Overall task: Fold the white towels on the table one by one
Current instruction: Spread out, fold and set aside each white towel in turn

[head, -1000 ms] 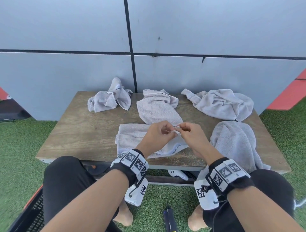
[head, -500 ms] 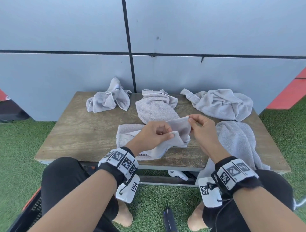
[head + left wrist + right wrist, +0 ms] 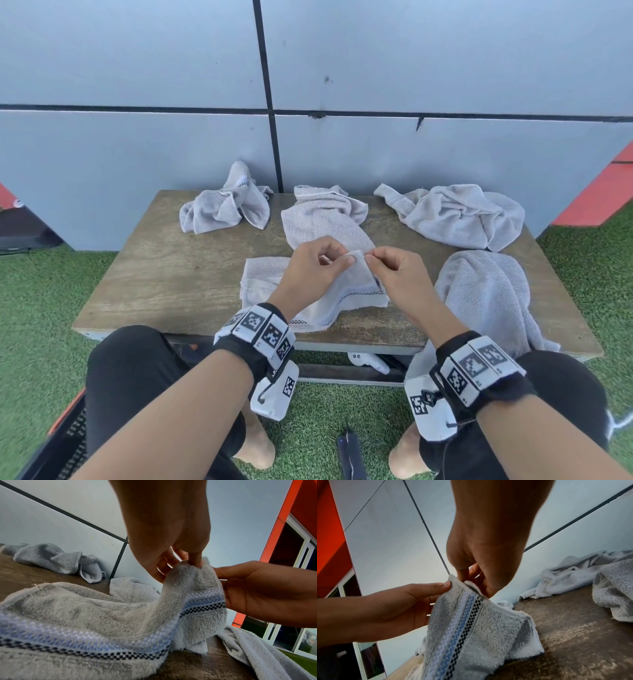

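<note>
A white towel (image 3: 346, 294) with a blue and black checked stripe lies at the front middle of the wooden table (image 3: 171, 274), one corner lifted. My left hand (image 3: 337, 260) and right hand (image 3: 371, 258) meet at that corner, and each pinches it between thumb and fingertips. The left wrist view shows my left hand (image 3: 193, 561) pinching the towel (image 3: 102, 615) from above, with the right hand (image 3: 257, 588) beside it. In the right wrist view, the right hand (image 3: 464, 576) nips the top edge of the towel (image 3: 471, 628) and the left hand's thumb (image 3: 436, 586) presses on it.
Three crumpled white towels lie along the back: left (image 3: 226, 209), middle (image 3: 325, 219), right (image 3: 459, 216). Another towel (image 3: 486, 294) drapes over the front right edge. A grey wall stands behind the table. My knees are under the front edge, on green turf.
Half a second ago my hands held the towel edge stretched between them. They have come together again at one raised corner, slightly farther from me than a second ago.
</note>
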Motion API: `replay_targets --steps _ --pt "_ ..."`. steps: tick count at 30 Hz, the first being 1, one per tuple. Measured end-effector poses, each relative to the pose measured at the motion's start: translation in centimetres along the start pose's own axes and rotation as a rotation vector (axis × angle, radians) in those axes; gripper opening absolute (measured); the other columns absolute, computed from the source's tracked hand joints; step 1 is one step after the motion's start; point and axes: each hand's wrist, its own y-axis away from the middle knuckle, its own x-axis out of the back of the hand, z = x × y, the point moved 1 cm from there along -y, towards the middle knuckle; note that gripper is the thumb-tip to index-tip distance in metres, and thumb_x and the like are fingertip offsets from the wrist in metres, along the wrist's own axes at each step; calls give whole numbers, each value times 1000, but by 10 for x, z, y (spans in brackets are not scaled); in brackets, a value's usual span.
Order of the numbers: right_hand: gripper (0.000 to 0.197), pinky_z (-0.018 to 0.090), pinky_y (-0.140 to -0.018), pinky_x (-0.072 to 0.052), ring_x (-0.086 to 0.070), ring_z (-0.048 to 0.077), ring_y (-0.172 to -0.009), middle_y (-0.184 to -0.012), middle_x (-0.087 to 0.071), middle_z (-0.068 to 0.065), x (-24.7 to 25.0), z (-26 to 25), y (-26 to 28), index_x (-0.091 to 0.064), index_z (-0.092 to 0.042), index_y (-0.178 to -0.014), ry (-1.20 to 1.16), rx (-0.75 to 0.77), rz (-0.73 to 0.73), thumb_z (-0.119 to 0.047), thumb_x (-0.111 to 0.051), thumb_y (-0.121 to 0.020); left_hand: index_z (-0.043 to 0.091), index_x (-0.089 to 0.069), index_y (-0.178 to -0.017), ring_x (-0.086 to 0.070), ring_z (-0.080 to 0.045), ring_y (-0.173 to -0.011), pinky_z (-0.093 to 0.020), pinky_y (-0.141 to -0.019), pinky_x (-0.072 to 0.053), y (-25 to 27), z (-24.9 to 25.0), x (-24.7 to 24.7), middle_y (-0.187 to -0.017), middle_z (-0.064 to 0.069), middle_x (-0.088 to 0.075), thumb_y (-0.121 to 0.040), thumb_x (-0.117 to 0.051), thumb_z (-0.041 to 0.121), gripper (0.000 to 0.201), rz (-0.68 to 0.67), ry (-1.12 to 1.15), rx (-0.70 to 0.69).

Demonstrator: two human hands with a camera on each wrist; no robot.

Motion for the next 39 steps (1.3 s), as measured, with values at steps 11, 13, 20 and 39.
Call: replay_targets --steps 11,13,20,39 --pt "12 38 -79 -54 -65 16 -79 -89 -76 12 -10 7 1 -78 -15 -95 -248 -63 108 -12 -65 -95 3 -69 -80 -68 -12 -88 -16 -76 -52 -2 -2 -10 -101 2 -70 -85 -78 21 20 121 65 -10" --pt "13 42 -80 -53 -63 20 -80 -93 -74 18 -10 8 1 -78 -17 -94 -268 -75 77 -13 -66 -95 3 -70 -81 -68 -6 -90 -14 -76 -50 -2 -3 -10 -101 5 -72 -85 -77 20 19 120 73 7" --pt "10 49 -92 -52 -64 24 -87 -91 -73 11 -6 7 -1 -78 -19 -92 -303 -134 -32 -18 -69 -93 4 -71 -78 -69 -13 -83 -27 -76 -55 0 -5 -9 -87 2 -73 -85 -77 18 17 118 108 55" --pt "12 26 -71 -42 -51 7 -71 -86 -67 8 -5 -18 -10 -69 -18 -84 76 91 -23 -21 -65 -95 2 -67 -77 -51 -12 -60 -25 -57 -41 0 1 -2 -68 -4 -63 -89 -75 25 27 -42 103 0"
